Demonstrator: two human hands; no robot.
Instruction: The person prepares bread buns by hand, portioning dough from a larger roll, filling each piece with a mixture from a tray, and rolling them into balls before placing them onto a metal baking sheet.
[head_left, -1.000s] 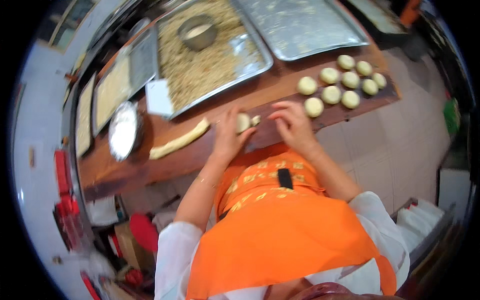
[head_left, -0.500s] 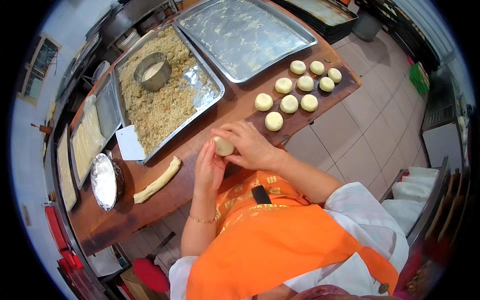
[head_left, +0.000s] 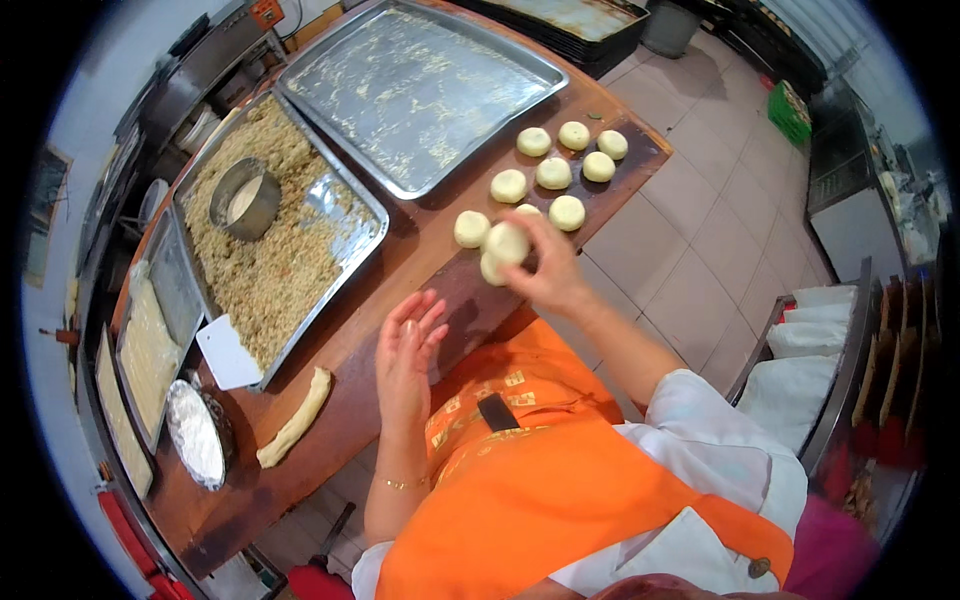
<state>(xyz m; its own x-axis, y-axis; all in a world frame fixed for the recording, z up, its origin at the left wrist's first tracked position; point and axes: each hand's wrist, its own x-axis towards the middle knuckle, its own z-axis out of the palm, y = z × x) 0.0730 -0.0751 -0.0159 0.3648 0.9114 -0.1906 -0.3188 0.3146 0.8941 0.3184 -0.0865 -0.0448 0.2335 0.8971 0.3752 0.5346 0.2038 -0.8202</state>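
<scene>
A round, pale dough bun [head_left: 507, 243] is pinched between the thumb and fingers of my right hand [head_left: 545, 265], held over the group on the table and partly covering two of them. Several finished buns [head_left: 553, 173] sit in loose rows at the table's right corner. My left hand [head_left: 408, 350] is held above the table's front edge, empty, fingers apart. To its left a rope of dough [head_left: 295, 418] lies on the wood. Farther back, a tray of crumbly tan filling [head_left: 270, 250] holds a metal ring [head_left: 246, 200] with something pale inside.
A large floured metal tray [head_left: 420, 100] lies at the back. On the left are a white scraper [head_left: 229, 352], a bowl of white flour [head_left: 196, 434] and trays with covered dough strips [head_left: 150, 355]. The wooden table [head_left: 240, 500] ends near my orange apron [head_left: 560, 500].
My hands have parted. The right hand has carried the bun to the right, over the other buns; the left has let go and opened. The view has shifted slightly.
</scene>
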